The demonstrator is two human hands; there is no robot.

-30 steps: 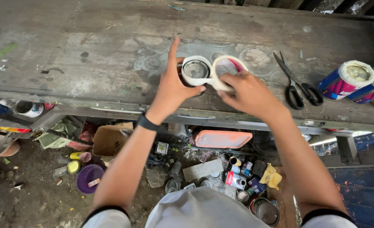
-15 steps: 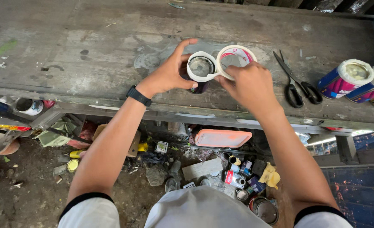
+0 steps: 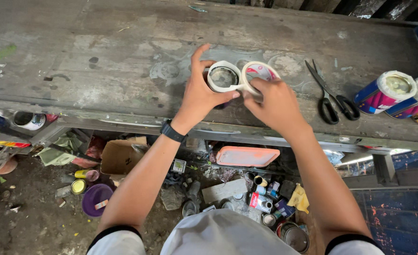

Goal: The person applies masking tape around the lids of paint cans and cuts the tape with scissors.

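Worn, paint-stained wooden counter [image 3: 100, 56], cluttered floor below it with a cardboard box [image 3: 120, 157] and a purple bowl [image 3: 95, 198]. Left hand [image 3: 200, 94], wristband on, grips a white tape roll [image 3: 223, 77] just above the counter, index finger raised. Right hand [image 3: 274, 101] pinches a second white roll [image 3: 258, 73] touching the first. Black scissors [image 3: 331, 97] lie right of the hands. Two paint cans [image 3: 384, 92] lie on their sides at far right.

Labelled cans [image 3: 383, 92], blue, pink and white, lying at the worktop's [image 3: 100, 56] right end. Brown cardboard box [image 3: 120, 157] below on the floor, left. Small labelled tins [image 3: 262, 200] below, centre.
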